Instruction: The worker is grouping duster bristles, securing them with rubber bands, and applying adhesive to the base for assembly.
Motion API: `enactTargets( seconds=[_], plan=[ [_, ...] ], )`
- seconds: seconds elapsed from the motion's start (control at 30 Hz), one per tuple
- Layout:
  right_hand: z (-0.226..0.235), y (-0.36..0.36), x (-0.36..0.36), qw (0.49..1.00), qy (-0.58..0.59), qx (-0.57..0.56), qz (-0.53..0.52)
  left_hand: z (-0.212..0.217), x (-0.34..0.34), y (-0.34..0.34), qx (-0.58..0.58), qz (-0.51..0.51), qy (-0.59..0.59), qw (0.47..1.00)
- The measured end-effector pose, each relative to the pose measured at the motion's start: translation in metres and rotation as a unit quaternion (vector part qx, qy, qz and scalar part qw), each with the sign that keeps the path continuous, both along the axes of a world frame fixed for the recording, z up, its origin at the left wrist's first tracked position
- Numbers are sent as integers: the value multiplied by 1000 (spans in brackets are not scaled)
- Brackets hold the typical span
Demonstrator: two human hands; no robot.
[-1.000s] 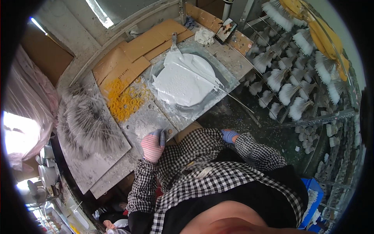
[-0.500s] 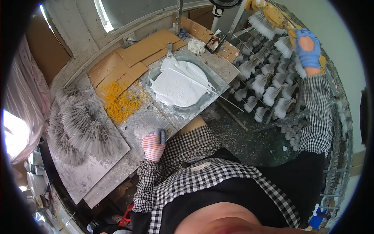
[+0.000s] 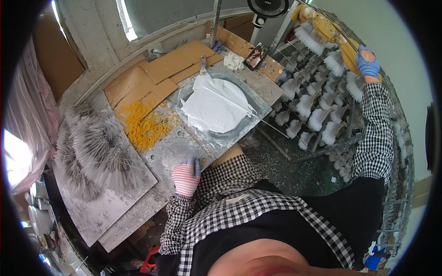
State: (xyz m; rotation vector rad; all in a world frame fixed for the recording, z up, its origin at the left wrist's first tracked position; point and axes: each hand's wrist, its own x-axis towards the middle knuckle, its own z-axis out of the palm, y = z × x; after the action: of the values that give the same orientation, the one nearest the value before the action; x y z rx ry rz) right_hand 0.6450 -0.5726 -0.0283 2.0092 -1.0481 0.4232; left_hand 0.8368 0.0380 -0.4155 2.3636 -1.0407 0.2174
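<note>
My right hand [image 3: 368, 64], in a blue glove with a tan patch on its back, reaches to the upper right edge of a metal rack [image 3: 322, 146]. Its fingers bend down beside yellow, cloth-like pieces [image 3: 348, 56]; what they grip is hidden. White bristle bundles [image 3: 354, 86] hang just under these pieces. At the table's near edge rests my left hand [image 3: 186, 177], in a striped pink-and-white glove with greyish fingertips. Its fingers are curled together, and nothing shows in them. Yellow rubber bands [image 3: 146, 131] lie heaped beyond it.
White paste [image 3: 214, 108] with a putty knife [image 3: 203, 66] and a thin rod [image 3: 271, 124] covers a tray [image 3: 232, 134]. Grey bristle bundles [image 3: 108, 156] lie on a board at left. Cardboard [image 3: 172, 62], a phone [image 3: 255, 56] and a fan [image 3: 268, 7] stand farther back.
The whole view has shifted slightly, showing more of the fan. My right hand has moved a little farther up along the rack's edge. My left hand stays at the table edge.
</note>
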Motion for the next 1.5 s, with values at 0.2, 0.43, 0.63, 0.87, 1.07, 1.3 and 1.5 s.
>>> enactTargets(
  seconds=[0.2,0.43,0.63,0.87,1.07,1.3,1.5],
  plan=[
    [14,14,-4,996,-82,43,-8,28,6,-1,45,2,87,995],
    [-61,126,48,881,-164,230,381,135,21,-1,-289,-74,72,952],
    [-134,246,128,637,2,515,574,223,75,53,-178,103,-276,939],
    [-163,266,234,541,27,346,766,240,90,189,13,308,-288,907],
    [-159,230,380,755,35,-23,654,212,99,273,-169,274,-192,927],
    [-122,188,488,821,6,-53,568,201,114,224,-136,358,38,923],
    [-108,174,526,854,29,-39,518,195,149,216,-195,357,133,904]
  ],
)
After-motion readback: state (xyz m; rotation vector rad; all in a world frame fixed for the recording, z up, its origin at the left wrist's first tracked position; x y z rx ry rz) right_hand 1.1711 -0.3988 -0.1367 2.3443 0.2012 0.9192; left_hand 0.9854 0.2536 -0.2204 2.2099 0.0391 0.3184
